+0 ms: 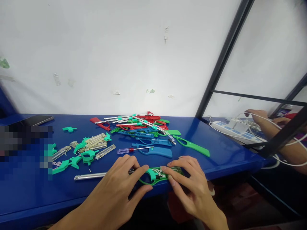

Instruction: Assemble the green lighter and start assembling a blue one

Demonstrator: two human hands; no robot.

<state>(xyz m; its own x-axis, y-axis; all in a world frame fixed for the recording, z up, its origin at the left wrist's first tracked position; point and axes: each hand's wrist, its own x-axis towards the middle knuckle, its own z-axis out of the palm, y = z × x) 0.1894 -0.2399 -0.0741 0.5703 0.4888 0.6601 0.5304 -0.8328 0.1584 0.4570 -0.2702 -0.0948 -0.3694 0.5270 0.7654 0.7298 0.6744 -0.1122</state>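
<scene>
Both hands are on a green long-reach lighter (152,182) at the table's front edge. Its casing lies open, showing a teal trigger (151,174), thin white wires and part of a clear fuel tank. My left hand (117,185) grips the front of the casing, and the metal tube (90,176) sticks out to the left beyond it. My right hand (190,183) pinches the handle end, its fingertips over the tank. Just behind the hands lie a purple-handled screwdriver (124,150) and a blue casing half (157,151).
Red, blue and green casings (146,127) with metal tubes are heaped near the wall. Clear tanks (97,140) and teal triggers (88,156) lie to the left. A dark flat device (39,120) is farther left. Beyond a black frame (223,60) are a power strip (236,131) and another person's arm (268,127).
</scene>
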